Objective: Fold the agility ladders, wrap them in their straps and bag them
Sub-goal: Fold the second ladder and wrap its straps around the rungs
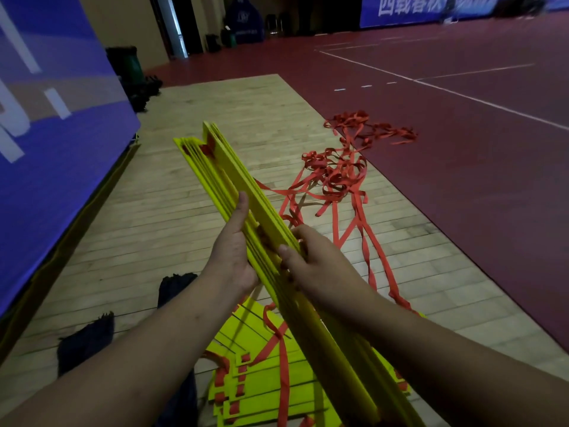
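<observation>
- Yellow flat rungs, stacked on edge into one held bundle [234, 183], sit between your two hands at the middle of the view, with the far end raised and pointing away to the left.
- Your left hand [232, 257] grips the bundle from its left side. The thumb is stretched along the top edges and the palm is pressed to the outer rung.
- Your right hand [314, 260] grips the bundle from the right, just opposite. The thumb lies across the top edges, and the fingers curl over the far side, out of sight.
- Both forearms reach forward and meet at the bundle.
- Counted: two hands, one held bundle and one floor stack [261, 380] of yellow rungs lying flat beneath your forearms. The rungs in your grip are packed too tightly to count.
- Red straps [335, 174] trail from the bundle's right side into a loose tangle on the wooden floor [215, 103] and over onto the dark red court [462, 134].
- More red strap threads through slots in the floor stack.
- Two dark bags [86, 343] lie on the wood to the left, near a blue banner [46, 118].
</observation>
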`<state>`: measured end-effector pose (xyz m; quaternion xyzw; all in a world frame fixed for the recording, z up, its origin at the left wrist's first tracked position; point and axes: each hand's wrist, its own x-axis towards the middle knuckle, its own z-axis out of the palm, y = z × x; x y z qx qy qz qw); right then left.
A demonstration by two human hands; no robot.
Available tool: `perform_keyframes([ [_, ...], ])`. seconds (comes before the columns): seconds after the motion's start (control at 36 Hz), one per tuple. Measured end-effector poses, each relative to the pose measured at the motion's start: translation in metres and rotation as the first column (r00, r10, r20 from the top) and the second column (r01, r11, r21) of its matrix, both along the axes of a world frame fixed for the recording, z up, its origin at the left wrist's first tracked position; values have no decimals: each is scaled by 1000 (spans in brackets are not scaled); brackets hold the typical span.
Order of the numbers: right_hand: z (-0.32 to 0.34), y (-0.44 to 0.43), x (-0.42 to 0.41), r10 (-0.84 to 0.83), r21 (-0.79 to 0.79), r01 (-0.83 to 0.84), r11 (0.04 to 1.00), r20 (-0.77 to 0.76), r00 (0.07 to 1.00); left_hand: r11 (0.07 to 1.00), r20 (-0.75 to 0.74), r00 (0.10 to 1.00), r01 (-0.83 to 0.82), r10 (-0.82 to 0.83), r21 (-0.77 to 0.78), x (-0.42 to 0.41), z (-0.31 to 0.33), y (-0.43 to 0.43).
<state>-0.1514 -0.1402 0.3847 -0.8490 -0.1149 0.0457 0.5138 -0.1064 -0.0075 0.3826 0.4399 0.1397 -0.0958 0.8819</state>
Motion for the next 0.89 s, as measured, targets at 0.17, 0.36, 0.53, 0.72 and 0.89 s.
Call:
perform_keyframes([
  [0.17,8,-11,6,-1,242,52,969,-208,978,999,71,997,27,-24,-33,2,-2,7],
  [0.36,-5,-8,10,-39,103,52,993,-128,991,994,135,987,95,-87,-55,-4,-1,0],
  [0.53,-19,14,-1,50,-35,-51,998,-38,998,996,80,997,-4,12,-94,2,-2,-3],
  [0.72,-17,8,5,116,-159,-139,977,-145,983,993,179,983,-6,28,-120,6,-9,7],
  [0.89,-7,-8,13,203,-85,-222,971,-184,962,991,154,988,-8,29,-137,8,-4,14],
])
